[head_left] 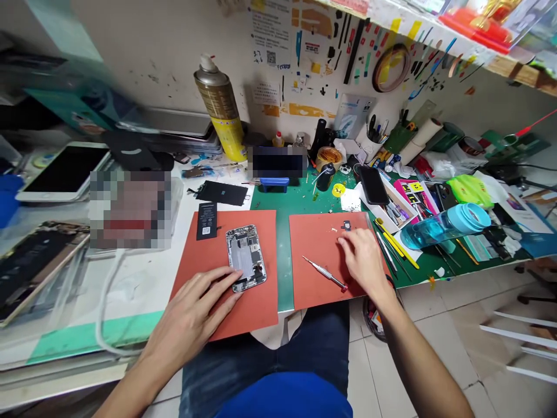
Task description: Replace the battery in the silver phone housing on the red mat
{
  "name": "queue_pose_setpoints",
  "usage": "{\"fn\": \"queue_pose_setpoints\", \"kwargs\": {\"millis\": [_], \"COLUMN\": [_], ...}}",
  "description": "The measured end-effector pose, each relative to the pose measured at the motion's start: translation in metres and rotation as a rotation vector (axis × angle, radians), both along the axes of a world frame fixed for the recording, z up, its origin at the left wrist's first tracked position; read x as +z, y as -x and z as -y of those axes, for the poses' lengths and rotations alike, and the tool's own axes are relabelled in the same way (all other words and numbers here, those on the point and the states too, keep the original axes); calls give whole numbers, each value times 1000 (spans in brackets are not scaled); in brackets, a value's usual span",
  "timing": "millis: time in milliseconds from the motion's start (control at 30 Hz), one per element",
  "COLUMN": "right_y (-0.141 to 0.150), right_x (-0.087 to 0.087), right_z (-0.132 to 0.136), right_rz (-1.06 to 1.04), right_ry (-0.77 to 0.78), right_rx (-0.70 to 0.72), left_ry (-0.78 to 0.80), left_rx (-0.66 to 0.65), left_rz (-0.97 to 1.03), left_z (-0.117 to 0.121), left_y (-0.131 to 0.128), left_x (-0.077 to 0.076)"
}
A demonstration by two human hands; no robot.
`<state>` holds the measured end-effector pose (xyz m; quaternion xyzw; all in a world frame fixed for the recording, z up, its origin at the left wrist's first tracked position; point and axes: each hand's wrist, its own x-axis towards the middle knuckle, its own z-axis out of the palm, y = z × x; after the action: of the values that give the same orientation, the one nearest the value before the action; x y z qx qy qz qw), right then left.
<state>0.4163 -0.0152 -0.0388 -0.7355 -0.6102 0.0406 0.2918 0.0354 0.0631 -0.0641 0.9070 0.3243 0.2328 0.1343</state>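
My left hand (198,310) lies with its fingers stretched out. Its fingertips touch the lower left corner of an opened phone (246,258), whose inner parts show. A black phone battery (207,220) is just above on the left red mat (217,316). Over the right red mat (304,232), my right hand (363,258) has its fingers curled together beside a small dark phone part (346,224). What its fingertips hold, if anything, is too small to make out. A thin screwdriver (325,273) lies on that mat, left of the hand.
Tweezers and yellow-handled tools (397,244) lie right of the right mat, near a blue water bottle (444,225). A yellow spray can (224,110) stands at the back. Left are a white phone (65,171) and a white cable (104,302). A shelf (478,52) overhangs upper right.
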Motion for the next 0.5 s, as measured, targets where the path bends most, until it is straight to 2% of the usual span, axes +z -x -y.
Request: {"fn": "queue_pose_setpoints", "kwargs": {"millis": [167,500], "right_y": [-18,-30], "right_x": [-7,-10], "right_z": [-40,-51], "right_rz": [165,310], "right_ry": [120,248], "right_rx": [-8,76], "left_ry": [-6,-94], "left_rx": [5,-23], "left_rz": [2,6], "left_z": [2,2], "left_y": [0,0], "left_x": [-2,-1]}}
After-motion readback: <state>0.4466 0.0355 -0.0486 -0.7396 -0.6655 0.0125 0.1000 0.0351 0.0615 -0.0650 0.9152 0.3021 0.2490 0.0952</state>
